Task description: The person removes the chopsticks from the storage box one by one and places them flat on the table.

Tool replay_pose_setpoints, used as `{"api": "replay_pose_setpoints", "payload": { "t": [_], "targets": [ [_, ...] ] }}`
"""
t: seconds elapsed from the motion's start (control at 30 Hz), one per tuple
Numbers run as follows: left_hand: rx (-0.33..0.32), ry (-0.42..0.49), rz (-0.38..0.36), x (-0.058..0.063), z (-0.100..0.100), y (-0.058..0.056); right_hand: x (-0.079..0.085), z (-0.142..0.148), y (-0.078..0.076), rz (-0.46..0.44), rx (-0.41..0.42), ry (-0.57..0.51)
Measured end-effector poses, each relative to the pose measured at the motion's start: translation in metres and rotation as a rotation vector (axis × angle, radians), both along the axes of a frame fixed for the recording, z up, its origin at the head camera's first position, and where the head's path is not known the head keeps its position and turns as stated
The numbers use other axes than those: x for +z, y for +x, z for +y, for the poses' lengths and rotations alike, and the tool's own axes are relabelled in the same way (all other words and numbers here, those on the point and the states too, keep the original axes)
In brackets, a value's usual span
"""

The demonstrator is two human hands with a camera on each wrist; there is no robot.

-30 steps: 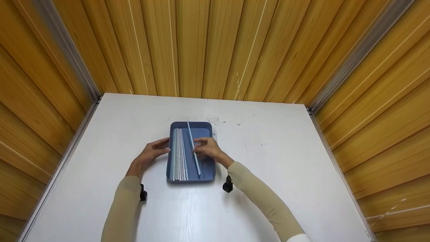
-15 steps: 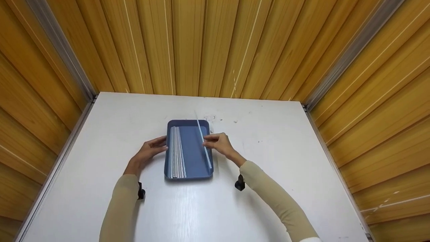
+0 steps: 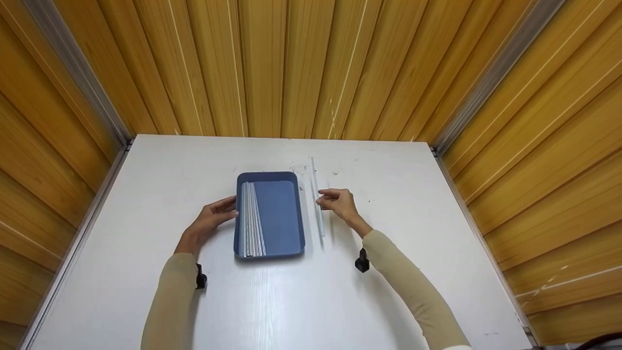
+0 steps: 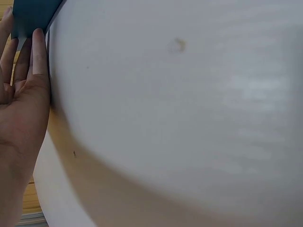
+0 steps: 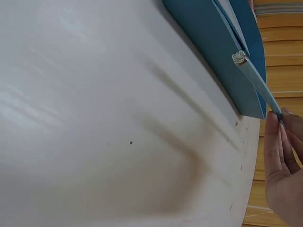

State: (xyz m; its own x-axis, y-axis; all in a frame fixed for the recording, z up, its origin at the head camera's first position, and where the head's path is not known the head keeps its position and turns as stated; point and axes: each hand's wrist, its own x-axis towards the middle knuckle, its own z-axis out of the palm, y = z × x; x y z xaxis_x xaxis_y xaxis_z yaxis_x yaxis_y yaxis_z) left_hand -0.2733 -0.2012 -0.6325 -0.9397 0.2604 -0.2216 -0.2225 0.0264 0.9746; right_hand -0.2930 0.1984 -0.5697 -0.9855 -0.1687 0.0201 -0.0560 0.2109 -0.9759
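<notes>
In the head view my right hand pinches a long, thin, pale-blue stick between thumb and fingertips, raised above the table to the right of a blue tray. The right wrist view shows the same stick end-on, with a whitish, crinkled tip. Several similar pale sticks lie lengthwise side by side along the tray's left wall. My left hand touches that wall from outside, its fingers fairly straight; in the left wrist view its fingertips meet the tray's side.
The tray stands on a white table with small dark marks behind and right of it. Wood-patterned panels rise at the back and both sides. Metal rails run along the corners.
My right hand has carried the stick from over the tray to the right, past its rim and above the table. My left hand stays at the tray's left side.
</notes>
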Motion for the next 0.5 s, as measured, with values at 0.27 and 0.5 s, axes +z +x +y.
{"api": "replay_pose_setpoints", "payload": {
  "t": [0.27,0.5],
  "targets": [
    [0.017,-0.007,0.003,0.000,-0.001,0.000,-0.020,0.013,-0.002,0.020,-0.042,0.040],
    [0.015,-0.007,-0.016,0.000,0.001,0.001,-0.028,0.011,0.002,0.044,-0.007,0.075]
  ]
}}
